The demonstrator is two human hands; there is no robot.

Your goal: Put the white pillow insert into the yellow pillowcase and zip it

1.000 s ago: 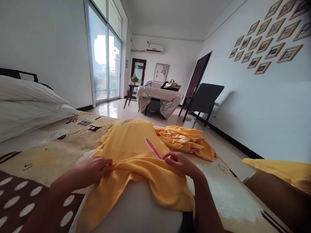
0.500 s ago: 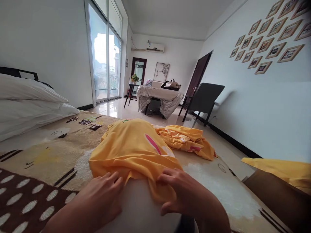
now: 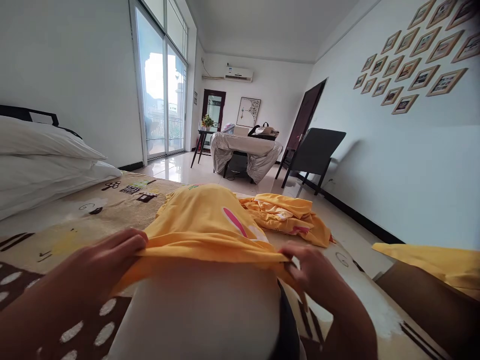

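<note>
A yellow pillowcase [image 3: 198, 215] with a pink-and-white print covers the far part of a white pillow [image 3: 210, 310]. The pillow's near part is bare and points toward me. My left hand [image 3: 112, 257] is closed on the left side of the pillowcase's near edge. Over on the right side, my right hand [image 3: 309, 265] pinches the same edge between thumb and fingers. The hem stretches almost straight between both hands. Beyond it to the right lies a crumpled yellow cloth [image 3: 288, 220] with a similar print.
A patterned blanket [image 3: 108, 220] spreads beneath the pillow. White pillows [image 3: 45, 170] are stacked at the left. At the right edge, yellow fabric [image 3: 431, 260] lies over a brown box-like object [image 3: 416, 300]. Farther off stand a covered table [image 3: 243, 145] and a dark chair [image 3: 317, 152].
My hands have moved apart, left and right, drawing the bunched pillowcase edge taut across the pillow. More of the white pillow shows near me.
</note>
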